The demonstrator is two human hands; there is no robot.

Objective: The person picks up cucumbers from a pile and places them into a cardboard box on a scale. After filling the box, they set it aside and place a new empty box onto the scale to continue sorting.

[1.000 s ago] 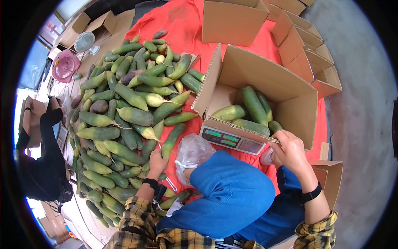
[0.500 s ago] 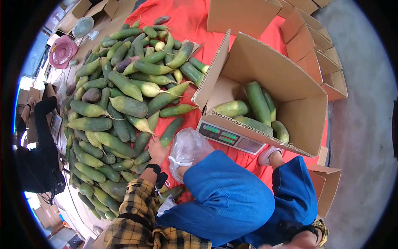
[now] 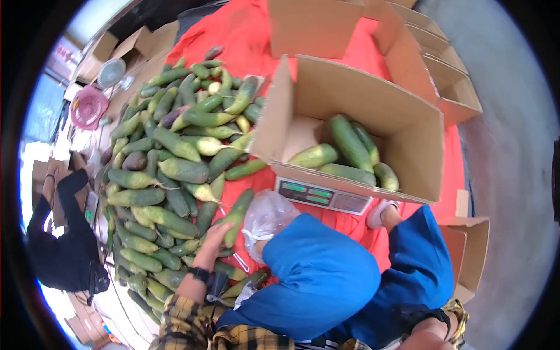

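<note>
My left hand has its fingers around the lower part of a green radish, beside a large pile of green radishes. At the bottom edge, my right hand is blurred and partly cut off, its fingers not clear. An open cardboard box holds several radishes and rests on a scale with lit green displays. A clear plastic bag covers the foot beside my left hand.
Red sheeting lies beneath the pile and box. More cardboard boxes line the right side, with another at lower right. A pink basket sits upper left. A person in black is at the far left.
My left hand has moved slightly down and left, and the radish in it is tilted and lifted from the pile's edge. The view has shifted.
</note>
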